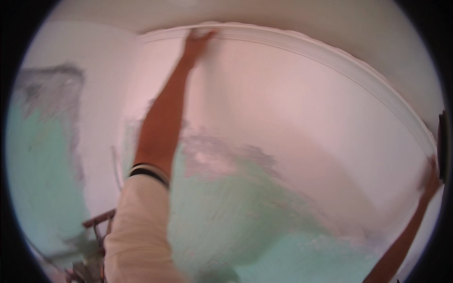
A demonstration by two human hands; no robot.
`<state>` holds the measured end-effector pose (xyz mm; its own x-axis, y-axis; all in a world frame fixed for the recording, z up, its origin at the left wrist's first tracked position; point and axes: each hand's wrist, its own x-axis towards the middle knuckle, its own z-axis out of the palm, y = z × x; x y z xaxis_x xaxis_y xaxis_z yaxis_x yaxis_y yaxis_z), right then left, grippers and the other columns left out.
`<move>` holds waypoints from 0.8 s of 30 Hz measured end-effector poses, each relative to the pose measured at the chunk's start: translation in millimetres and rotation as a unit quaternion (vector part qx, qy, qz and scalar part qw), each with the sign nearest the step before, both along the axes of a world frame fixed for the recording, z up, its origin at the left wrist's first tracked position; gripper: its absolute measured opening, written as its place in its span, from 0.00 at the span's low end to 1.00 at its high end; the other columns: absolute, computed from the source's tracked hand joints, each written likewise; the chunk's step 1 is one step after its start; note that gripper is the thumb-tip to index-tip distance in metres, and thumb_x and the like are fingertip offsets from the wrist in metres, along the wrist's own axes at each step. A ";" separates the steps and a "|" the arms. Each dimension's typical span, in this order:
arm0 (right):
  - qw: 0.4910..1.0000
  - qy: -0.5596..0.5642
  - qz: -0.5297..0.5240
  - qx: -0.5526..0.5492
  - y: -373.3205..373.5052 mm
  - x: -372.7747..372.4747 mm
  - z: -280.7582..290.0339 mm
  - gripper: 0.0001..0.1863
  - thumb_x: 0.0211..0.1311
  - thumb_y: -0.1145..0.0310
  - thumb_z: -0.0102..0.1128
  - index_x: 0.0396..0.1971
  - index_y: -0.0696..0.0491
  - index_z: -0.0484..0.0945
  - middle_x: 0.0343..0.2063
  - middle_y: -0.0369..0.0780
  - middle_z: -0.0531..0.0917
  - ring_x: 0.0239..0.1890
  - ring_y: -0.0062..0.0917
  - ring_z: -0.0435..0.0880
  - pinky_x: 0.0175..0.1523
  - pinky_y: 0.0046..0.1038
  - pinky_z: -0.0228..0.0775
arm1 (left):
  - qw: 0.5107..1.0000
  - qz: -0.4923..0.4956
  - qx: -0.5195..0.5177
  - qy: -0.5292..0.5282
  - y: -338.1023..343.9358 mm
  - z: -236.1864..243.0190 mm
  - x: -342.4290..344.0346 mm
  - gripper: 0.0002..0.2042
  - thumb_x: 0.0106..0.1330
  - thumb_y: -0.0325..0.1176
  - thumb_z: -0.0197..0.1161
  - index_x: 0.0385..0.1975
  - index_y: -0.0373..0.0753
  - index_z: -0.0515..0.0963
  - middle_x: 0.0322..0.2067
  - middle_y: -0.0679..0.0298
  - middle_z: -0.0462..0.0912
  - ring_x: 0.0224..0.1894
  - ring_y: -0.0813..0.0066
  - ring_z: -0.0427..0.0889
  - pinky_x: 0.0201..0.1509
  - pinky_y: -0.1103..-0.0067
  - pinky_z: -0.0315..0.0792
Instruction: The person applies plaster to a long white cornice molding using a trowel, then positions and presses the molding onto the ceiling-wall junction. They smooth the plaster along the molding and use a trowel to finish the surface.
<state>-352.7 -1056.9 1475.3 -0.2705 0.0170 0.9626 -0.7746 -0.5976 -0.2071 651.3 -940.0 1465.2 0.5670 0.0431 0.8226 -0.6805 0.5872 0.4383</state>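
A long white cornice moulding (pixel 302 41) runs along the join of wall and ceiling, its line bent by the lens. Near its left part my left hand (pixel 199 43) reaches up with the arm stretched, its fingers closed against the lower edge. Far to the right, my right hand (pixel 429 180) is raised to the moulding's other end, its fingertips touching the strip. That hand is blurred, and its fingers are partly hidden. A cream sleeve with a dark band covers my left upper arm.
The wall (pixel 302 108) is white above, with rough grey patches and green paint (pixel 226 212) below. Another patchy green stretch (pixel 42 137) lies at left. A brown wooden frame (pixel 100 219) stands at lower left. At the right rim is a dark object (pixel 442 146).
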 end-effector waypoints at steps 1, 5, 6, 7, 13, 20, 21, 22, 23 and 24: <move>0.994 -0.092 0.054 0.017 8.2 38.1 -21.9 0.22 0.75 0.56 0.58 0.62 0.51 0.80 0.54 0.37 0.86 0.56 0.23 0.82 0.68 0.25 0.65 | 0.999 -0.047 0.015 -0.012 4.5 -0.3 18.5 0.56 0.56 0.64 0.73 0.76 0.32 0.54 0.69 0.47 0.68 0.69 0.59 0.69 0.72 0.64 0.65; 0.977 -0.199 0.038 -0.068 32.3 174.9 -37.4 0.72 0.36 0.36 0.84 0.71 0.71 0.55 0.69 0.57 0.65 0.72 0.46 0.63 0.76 0.38 0.53 | 0.999 -0.049 0.021 -0.011 43.0 -18.4 69.9 0.59 0.53 0.63 0.77 0.76 0.29 0.54 0.69 0.46 0.68 0.72 0.56 0.65 0.76 0.64 0.55; 0.984 -0.153 0.068 -0.057 50.6 194.4 -34.7 0.70 0.40 0.36 0.82 0.70 0.74 0.55 0.70 0.59 0.63 0.73 0.47 0.63 0.77 0.42 0.53 | 0.999 -0.042 0.008 -0.005 56.4 -22.8 69.5 0.59 0.53 0.62 0.77 0.75 0.28 0.53 0.71 0.45 0.65 0.75 0.56 0.61 0.78 0.64 0.50; 0.981 -0.179 0.060 -0.049 57.4 207.6 -34.4 0.69 0.40 0.38 0.83 0.68 0.76 0.57 0.68 0.61 0.66 0.71 0.47 0.65 0.76 0.39 0.54 | 0.998 -0.063 -0.007 -0.027 68.3 -22.0 70.2 0.59 0.54 0.60 0.77 0.75 0.27 0.53 0.72 0.46 0.63 0.76 0.56 0.57 0.79 0.64 0.45; 0.980 -0.173 0.087 -0.035 81.1 214.0 -44.3 0.69 0.40 0.38 0.83 0.67 0.77 0.58 0.67 0.61 0.67 0.72 0.46 0.66 0.76 0.39 0.55 | 0.997 -0.075 -0.001 -0.033 65.8 -10.1 90.6 0.40 0.57 0.51 0.78 0.63 0.29 0.74 0.62 0.56 0.76 0.68 0.67 0.67 0.76 0.70 0.50; 0.978 -0.188 0.056 -0.073 41.0 193.4 -31.3 0.70 0.32 0.34 0.84 0.66 0.73 0.61 0.65 0.60 0.70 0.68 0.45 0.71 0.72 0.42 0.63 | 0.981 -0.159 -0.048 -0.102 22.3 -12.1 164.5 0.21 0.72 0.40 0.65 0.62 0.41 0.79 0.59 0.64 0.81 0.63 0.73 0.76 0.66 0.78 0.65; 0.975 -0.207 0.043 -0.073 41.9 200.5 -35.8 0.69 0.31 0.34 0.84 0.64 0.73 0.63 0.64 0.59 0.71 0.66 0.46 0.72 0.70 0.43 0.65 | 0.981 -0.145 -0.044 -0.120 33.4 3.4 188.7 0.21 0.74 0.41 0.62 0.62 0.41 0.79 0.62 0.64 0.78 0.63 0.71 0.76 0.69 0.75 0.64; 0.969 -0.221 0.077 -0.072 48.0 203.9 -40.1 0.67 0.36 0.43 0.87 0.68 0.71 0.58 0.66 0.56 0.70 0.67 0.43 0.71 0.71 0.38 0.65 | 0.972 0.025 -0.006 -0.234 64.5 27.4 219.7 0.22 0.74 0.43 0.62 0.63 0.42 0.78 0.66 0.64 0.74 0.66 0.69 0.73 0.73 0.71 0.61; 0.969 -0.220 0.081 -0.072 55.9 220.2 -38.8 0.66 0.36 0.45 0.87 0.67 0.72 0.59 0.64 0.57 0.71 0.65 0.42 0.74 0.68 0.38 0.68 | 0.984 -0.043 -0.027 -0.174 46.8 17.3 217.8 0.23 0.73 0.45 0.63 0.64 0.43 0.78 0.68 0.64 0.72 0.69 0.69 0.70 0.75 0.69 0.58; 0.970 -0.215 0.093 -0.071 62.1 233.8 -37.8 0.65 0.36 0.46 0.88 0.66 0.73 0.59 0.63 0.58 0.72 0.63 0.41 0.76 0.66 0.37 0.71 | 0.988 -0.103 -0.044 -0.107 35.9 5.5 216.8 0.25 0.72 0.47 0.64 0.65 0.44 0.77 0.70 0.64 0.70 0.72 0.69 0.67 0.76 0.66 0.55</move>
<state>-118.9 -994.9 1437.5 -0.6570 0.0529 0.7520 -0.5106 -0.7651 -0.3923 868.1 -904.2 1470.7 0.3849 0.0214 0.9227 -0.6137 0.7527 0.2386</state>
